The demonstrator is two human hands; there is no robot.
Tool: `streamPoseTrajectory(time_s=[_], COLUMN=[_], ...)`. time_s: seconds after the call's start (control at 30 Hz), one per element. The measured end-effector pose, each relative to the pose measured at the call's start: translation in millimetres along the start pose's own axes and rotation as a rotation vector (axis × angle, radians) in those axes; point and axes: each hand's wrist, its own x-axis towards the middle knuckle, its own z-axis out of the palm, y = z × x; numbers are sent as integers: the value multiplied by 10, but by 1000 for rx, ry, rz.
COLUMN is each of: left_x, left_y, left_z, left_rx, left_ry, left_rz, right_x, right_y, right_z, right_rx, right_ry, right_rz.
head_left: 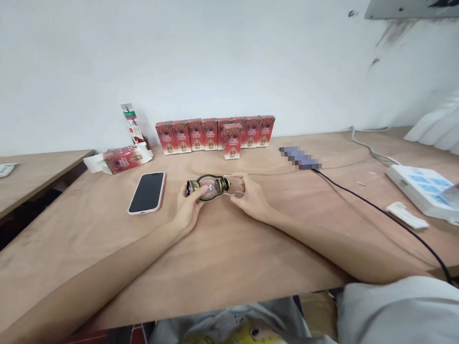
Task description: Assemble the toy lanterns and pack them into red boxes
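My left hand (188, 206) is closed round the base of a small black-and-gold lantern (215, 196), which lies on its side above the table with its clear globe showing. The thumb rests on the globe. At the lantern's top end, my right hand (253, 197) pinches a thin, clear or wire-like part, perhaps its handle; its exact form is too small to make out. Behind the hands stands a row of red printed boxes (195, 136), with one more red box (232, 141) in front of it.
A phone (147, 193) lies left of my hands. Farther back are an opened red box (123, 159) and a clear packet (132, 127). To the right are a blurred-out purple device (301, 158) with a black cable (367, 200), a white power strip (419, 185) and crumpled white material (407, 215).
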Motion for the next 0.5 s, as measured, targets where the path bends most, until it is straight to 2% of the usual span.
streamPoseTrajectory(time_s=[0.07, 0.13, 0.23, 0.3, 0.37, 0.43, 0.5], left_x=[-6, -15, -40, -57, -66, -58, -37], left_y=[-45, -85, -115, -116, -112, -115, -122], left_z=[-11, -21, -21, -13, -8, -10, -16], left_rx=[164, 342, 455, 450, 429, 413, 418], left_ry=[10, -1, -106, -179, -200, -207, -231], left_rz=[70, 143, 167, 144, 141, 152, 157], right_x=[-6, -36, -106, -149, -176, -184, -179], right_y=[24, 10, -87, -172, -239, -268, -263], right_z=[-5, -7, -4, -4, -11, -22, -32], right_rx=[-30, -61, -77, -80, -98, -145, -208], right_ry=[49, 97, 83, 32, 13, 26, 29], right_rz=[20, -39, -278, -470, -605, -630, -576])
